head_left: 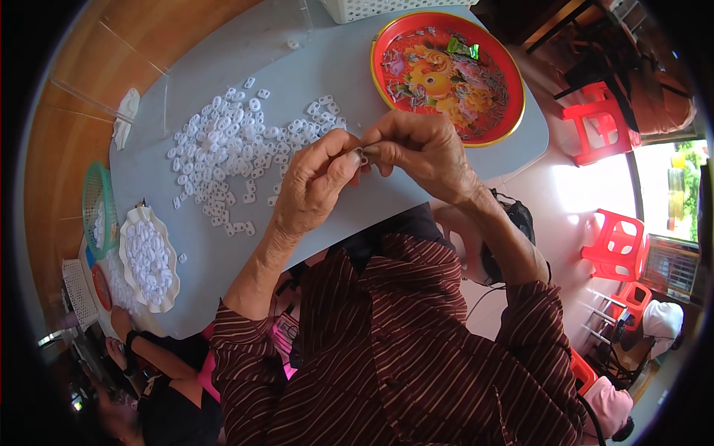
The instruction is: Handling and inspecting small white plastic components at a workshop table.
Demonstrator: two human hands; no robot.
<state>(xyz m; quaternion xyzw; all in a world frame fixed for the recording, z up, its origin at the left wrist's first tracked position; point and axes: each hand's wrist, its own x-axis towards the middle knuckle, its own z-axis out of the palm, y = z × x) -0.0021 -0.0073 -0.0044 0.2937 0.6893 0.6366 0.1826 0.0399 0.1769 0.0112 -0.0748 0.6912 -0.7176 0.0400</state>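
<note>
My left hand [316, 178] and my right hand [425, 152] meet above the table's near edge, both closed in a pinch. Their fingertips touch around something very small, mostly hidden by thumbs and fingers; I cannot make out what it is. Left of them, small white plastic pieces with two holes [223, 137] lie in a loose heap on the grey table [297, 70]. Beyond my right hand stands a round red tray with a gold rim [518, 111] and a floral pattern. Small thin metal pieces [487, 85] are scattered in it, beside a green wrapper [462, 49].
A scalloped white dish [172, 286] full of white pieces stands at the table's left, near a green mesh basket [91, 193]. Another person's arm [160, 353] reaches in at lower left. Red plastic stools [616, 245] stand on the floor at right.
</note>
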